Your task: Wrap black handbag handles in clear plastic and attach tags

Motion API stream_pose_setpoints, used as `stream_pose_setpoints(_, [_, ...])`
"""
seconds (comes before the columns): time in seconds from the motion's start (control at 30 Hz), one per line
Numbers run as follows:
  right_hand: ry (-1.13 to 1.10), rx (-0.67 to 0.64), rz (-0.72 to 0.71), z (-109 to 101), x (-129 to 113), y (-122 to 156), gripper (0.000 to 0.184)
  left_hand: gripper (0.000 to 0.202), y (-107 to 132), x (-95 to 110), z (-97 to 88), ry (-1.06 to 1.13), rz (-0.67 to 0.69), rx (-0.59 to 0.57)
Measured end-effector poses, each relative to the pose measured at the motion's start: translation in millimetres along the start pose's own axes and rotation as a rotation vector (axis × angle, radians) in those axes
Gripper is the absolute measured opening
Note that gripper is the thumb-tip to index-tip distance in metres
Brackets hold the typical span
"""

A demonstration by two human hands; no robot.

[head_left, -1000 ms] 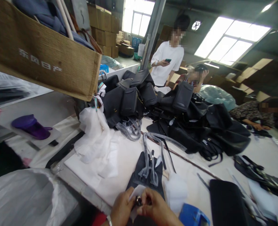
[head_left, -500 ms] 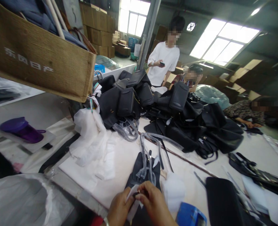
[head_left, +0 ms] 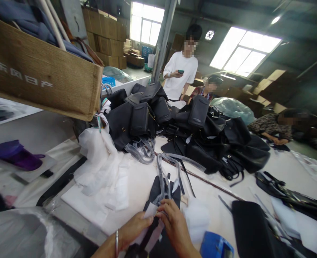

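A black bag (head_left: 162,193) lies on the white table (head_left: 142,179) right in front of me, with straps wrapped in clear plastic (head_left: 165,172) trailing away from it. My left hand (head_left: 133,229) and my right hand (head_left: 174,224) meet at the bag's near end. Both pinch a piece of white wrapping paper (head_left: 149,213) around a small fitting on the bag. A thin bracelet sits on my left wrist.
A large heap of black bags (head_left: 196,132) fills the table's middle. White paper sheets and a white plastic bag (head_left: 99,157) lie left. A cardboard box (head_left: 40,75) overhangs at upper left. A blue object (head_left: 217,247) sits by my right hand. A person in a white shirt (head_left: 181,73) stands beyond; other people sit at right.
My hands have moved up and forward over the bag, and the left forearm now shows. The view has shifted slightly, so everything sits further left and lower.
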State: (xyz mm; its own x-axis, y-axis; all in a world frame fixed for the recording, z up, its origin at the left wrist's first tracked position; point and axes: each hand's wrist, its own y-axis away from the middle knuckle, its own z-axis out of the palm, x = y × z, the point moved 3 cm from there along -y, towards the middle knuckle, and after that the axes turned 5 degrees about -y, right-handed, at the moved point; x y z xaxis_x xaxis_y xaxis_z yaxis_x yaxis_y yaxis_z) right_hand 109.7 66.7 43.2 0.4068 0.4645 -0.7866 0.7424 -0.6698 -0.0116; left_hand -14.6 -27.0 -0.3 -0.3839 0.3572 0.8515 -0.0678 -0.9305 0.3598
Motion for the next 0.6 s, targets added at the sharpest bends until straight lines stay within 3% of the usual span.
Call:
stream_pose_setpoints(0.2, [-0.052, 0.019, 0.139, 8.4, 0.4, 1.8, 0.011, 0.038, 3.6, 0.0, -3.4, -0.052, -0.015, -0.055])
stream_pose_setpoints(0.4, [-0.131, 0.064, 0.219, 9.6, 2.6, 1.4, 0.013, 0.048, 5.5, -16.8, -2.3, -0.029, 0.019, -0.032])
stream_pose_setpoints(0.6, [-0.178, 0.093, 0.267, 7.2, 6.7, 3.1, 0.015, 0.044, 1.2, -24.1, 5.6, -0.038, 0.103, 0.025])
